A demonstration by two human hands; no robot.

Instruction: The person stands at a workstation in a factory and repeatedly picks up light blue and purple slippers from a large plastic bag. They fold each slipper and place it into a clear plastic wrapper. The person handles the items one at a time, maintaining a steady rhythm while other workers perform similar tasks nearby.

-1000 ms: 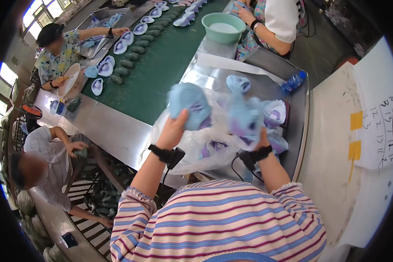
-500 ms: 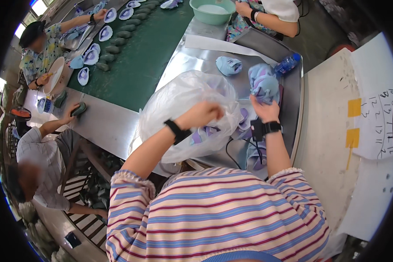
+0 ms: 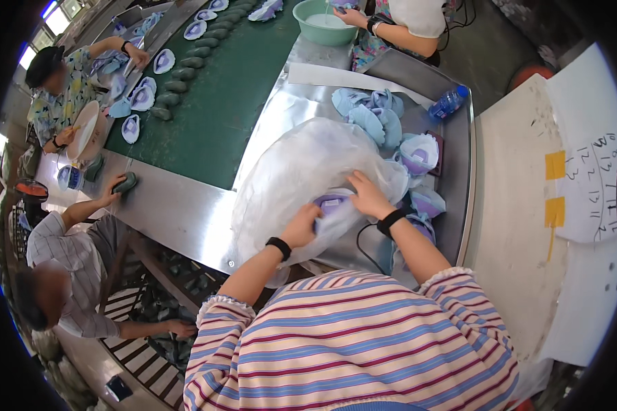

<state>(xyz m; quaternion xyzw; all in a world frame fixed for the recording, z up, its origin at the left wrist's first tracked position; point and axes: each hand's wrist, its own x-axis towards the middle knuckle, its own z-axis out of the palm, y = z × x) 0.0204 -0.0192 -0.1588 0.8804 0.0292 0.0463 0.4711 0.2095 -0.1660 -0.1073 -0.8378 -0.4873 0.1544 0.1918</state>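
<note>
A large, cloudy plastic bag (image 3: 288, 171) stands on the metal table in front of me, its mouth toward me. Inside the mouth shows a purple and pale-blue fabric shoe upper (image 3: 332, 204). My left hand (image 3: 301, 225) is closed at the upper's left edge, its fingertips partly hidden. On the other side, my right hand (image 3: 369, 197) has its fingers bent over the bag's rim, pinching the plastic. Beyond the bag lies a loose pile of light-blue uppers (image 3: 371, 116). More purple-and-blue uppers (image 3: 418, 153) rest to the right of the bag.
A blue bottle (image 3: 448, 101) lies at the tray's far right corner. The green conveyor belt (image 3: 226, 103) carries uppers and dark shoe lasts (image 3: 178, 87). One co-worker at the green basin (image 3: 325, 27) and two at left are working. A black cable (image 3: 367, 250) crosses the table near me.
My right hand has let go of a bundle of uppers, now spread on the far side of the table, and come left to the bag. My left hand has moved down to the bag's mouth.
</note>
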